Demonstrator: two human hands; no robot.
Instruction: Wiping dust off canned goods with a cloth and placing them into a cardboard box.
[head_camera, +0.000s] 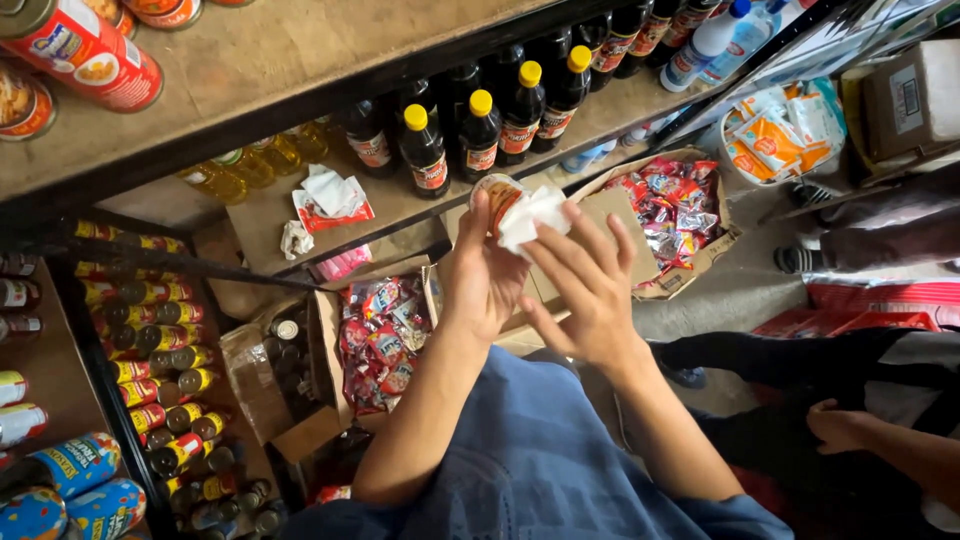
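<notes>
My left hand (480, 275) grips a small round can (497, 193) with an orange and white label, held up in front of the shelf. My right hand (588, 285) presses a white cloth (535, 215) against the top and side of the can, fingers spread over it. Just behind the can stands a row of dark sauce bottles with yellow caps (480, 135) on a wooden shelf (400, 200). My blue denim-clad lap (540, 460) fills the bottom of the view.
An open cardboard box of red snack packets (380, 340) lies below my left arm, another such box (675, 210) at the right. Rows of cans (160, 350) fill the left shelves. Another person's hand (840, 425) and dark clothes are at lower right.
</notes>
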